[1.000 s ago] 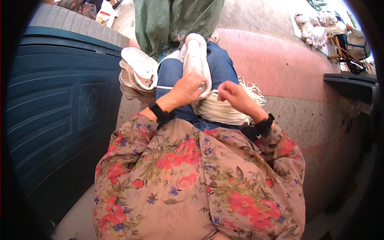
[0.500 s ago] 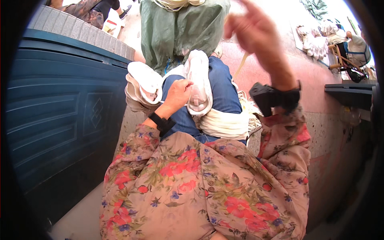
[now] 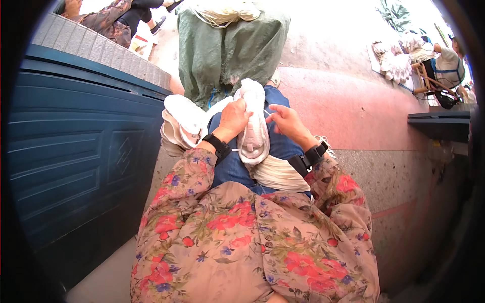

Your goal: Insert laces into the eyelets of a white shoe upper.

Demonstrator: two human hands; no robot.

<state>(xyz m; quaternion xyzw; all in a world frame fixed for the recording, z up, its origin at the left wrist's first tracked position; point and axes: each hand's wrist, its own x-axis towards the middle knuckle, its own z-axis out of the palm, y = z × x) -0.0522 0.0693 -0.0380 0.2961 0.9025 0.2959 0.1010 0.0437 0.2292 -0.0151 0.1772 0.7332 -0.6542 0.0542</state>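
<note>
A white sneaker (image 3: 254, 134) rests on my lap, its toe pointing towards me, between my hands. My left hand (image 3: 234, 118) is closed in a pinch against its left side; what the fingertips hold is too small to make out. At its right side my right hand (image 3: 289, 122) pinches a thin white shoelace. A hank of cream shoelaces (image 3: 281, 173) lies over my right thigh, partly hidden by my right wrist. Left of my knee sit several white shoes (image 3: 185, 114), stacked together.
A green cloth-covered stand or sack (image 3: 227, 55) stands just beyond my knees, with more cream laces (image 3: 222, 12) on top. A blue panelled door-like board (image 3: 76, 141) borders my left. Another person (image 3: 108, 22) sits far left. At far right are piled white shoes (image 3: 396, 63) and a wooden chair (image 3: 420, 78).
My right hand has come down from high up on the right to the sneaker's right side. My left hand has shifted slightly right and down, staying beside the shoe.
</note>
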